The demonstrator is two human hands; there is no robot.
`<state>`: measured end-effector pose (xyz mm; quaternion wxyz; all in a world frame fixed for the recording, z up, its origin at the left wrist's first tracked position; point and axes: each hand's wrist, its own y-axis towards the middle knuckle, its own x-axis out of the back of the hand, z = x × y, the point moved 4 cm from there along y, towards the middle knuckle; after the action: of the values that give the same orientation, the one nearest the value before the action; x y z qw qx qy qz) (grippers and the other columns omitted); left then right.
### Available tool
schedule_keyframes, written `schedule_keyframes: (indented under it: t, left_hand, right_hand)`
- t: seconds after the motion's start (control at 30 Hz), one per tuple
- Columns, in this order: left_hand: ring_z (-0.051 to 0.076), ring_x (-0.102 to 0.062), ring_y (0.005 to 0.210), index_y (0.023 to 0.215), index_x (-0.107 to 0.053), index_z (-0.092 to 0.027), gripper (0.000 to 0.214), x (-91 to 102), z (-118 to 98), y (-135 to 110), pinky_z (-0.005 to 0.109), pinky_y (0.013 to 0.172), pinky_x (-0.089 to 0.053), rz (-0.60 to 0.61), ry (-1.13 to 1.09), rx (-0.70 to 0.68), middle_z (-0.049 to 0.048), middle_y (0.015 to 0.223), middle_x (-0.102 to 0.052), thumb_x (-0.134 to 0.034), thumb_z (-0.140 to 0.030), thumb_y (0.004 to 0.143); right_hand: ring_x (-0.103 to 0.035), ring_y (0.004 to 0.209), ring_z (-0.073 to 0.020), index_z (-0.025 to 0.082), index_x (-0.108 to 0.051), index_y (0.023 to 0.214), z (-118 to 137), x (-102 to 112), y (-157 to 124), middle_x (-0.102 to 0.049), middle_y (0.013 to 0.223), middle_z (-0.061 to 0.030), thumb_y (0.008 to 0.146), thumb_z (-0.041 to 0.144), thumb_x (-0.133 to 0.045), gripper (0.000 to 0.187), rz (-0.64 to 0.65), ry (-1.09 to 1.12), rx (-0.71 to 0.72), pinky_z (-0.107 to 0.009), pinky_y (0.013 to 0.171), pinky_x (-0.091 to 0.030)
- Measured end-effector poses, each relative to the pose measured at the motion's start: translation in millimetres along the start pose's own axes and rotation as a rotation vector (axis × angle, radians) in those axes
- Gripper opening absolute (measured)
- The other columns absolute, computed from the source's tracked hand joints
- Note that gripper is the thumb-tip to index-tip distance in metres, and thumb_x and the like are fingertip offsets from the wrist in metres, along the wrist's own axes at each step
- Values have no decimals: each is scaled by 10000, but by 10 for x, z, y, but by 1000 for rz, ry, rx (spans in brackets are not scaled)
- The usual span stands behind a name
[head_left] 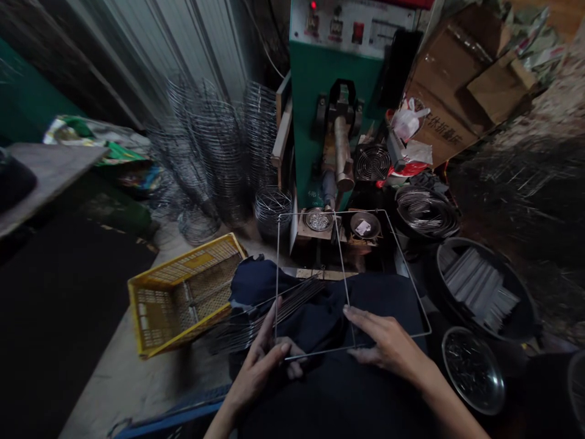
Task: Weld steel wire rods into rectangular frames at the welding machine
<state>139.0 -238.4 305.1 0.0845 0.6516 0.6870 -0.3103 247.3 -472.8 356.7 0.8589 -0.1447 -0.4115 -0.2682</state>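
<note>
Corrugated metal sheeting (201, 42) lines the background to the left of a green machine (311, 79), the landmark for what follows. On the near side of this machine, over dark blue cloth (379, 305), is a rectangular wire frame (342, 262) with one wire crossing its middle. Its far edge, as seen, overlaps the machine's foot. The left hand (265, 360) holds the frame's near left corner, thumb bent in and one finger lying along the side wire. The right hand (388, 341) is closed to a narrow grip at the lower end of the middle wire. A bundle of thin rods (297, 302) lies on the cloth, nearer than the machine and left of it.

At the machine's foot sit a dish (305, 220) of small metal pieces and a darker dish (372, 229) holding something pale. Left of the machine are a yellow crate (198, 261) and, behind that, tall stacks of wirework (214, 146). To its right stand a cardboard box (450, 79), a black basin (525, 314) of grey strips or rods, and, nearest, a shiny metal bowl (484, 408).
</note>
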Motion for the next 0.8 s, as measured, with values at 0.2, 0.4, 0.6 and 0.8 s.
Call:
schedule_keyframes:
  t: [0.2, 0.4, 0.6, 0.8]
  left_hand:
    - [195, -665, 566, 1534, 94, -315, 923, -46, -59, 8, 282, 545, -502, -53, -13, 1, 81, 787, -720, -588, -311, 912]
    - [195, -649, 551, 1542, 64, -330, 956, -65, -15, -7, 308, 544, -517, -87, -48, 50, 49, 773, -717, -625, -294, 881]
    - [162, -644, 550, 1548, 48, -311, 952, -88, -71, 113, 265, 543, -519, -81, -13, 4, 14, 709, -698, -625, -236, 879]
    - [165, -701, 628, 1557, -13, -277, 967, 128, -521, 1081, 239, 591, -554, 2, 11, -116, 17, 775, -729, -638, -130, 834]
  right_hand:
    - [-518, 1284, -230, 257, -400, 1478, -9, 9, 26, -505, 1436, -73, 796, 227, -751, 767, -6, 5, -12, -328, 1082, -445]
    - [-528, 1270, -254, 316, -349, 1495, -34, -11, 11, -481, 1452, -54, 820, 284, -738, 780, 11, 102, -84, -365, 1055, -477]
    - [-530, 1274, -241, 342, -352, 1491, -142, -95, 42, -482, 1456, -27, 879, 311, -673, 691, -81, 65, -37, -376, 1052, -478]
    - [-632, 1122, -274, 257, -500, 1404, -544, 393, 810, -654, 1252, -86, 797, 459, -743, 684, -222, -115, -126, -375, 975, -500]
